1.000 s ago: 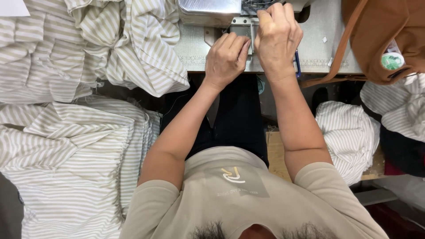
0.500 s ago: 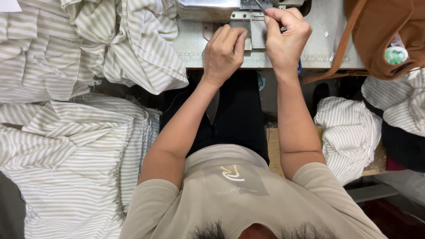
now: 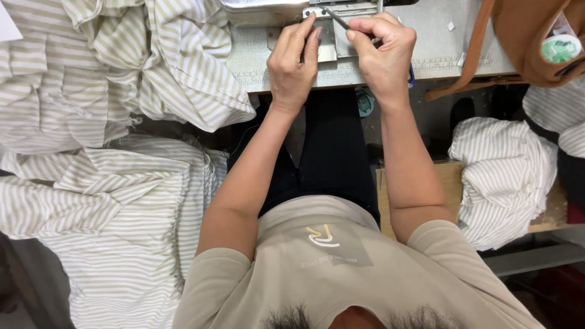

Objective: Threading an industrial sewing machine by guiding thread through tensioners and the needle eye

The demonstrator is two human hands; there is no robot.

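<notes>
Dark thin tool [image 3: 336,18] pinched in right hand [image 3: 384,52].

Bare bench [image 3: 439,36] lies open just right of the right hand [image 3: 382,55], up to the brown bag [image 3: 536,42]. Striped cloth [image 3: 152,61] crowds the left hand's [image 3: 294,64] left; the machine base [image 3: 268,7] blocks ahead.
</notes>
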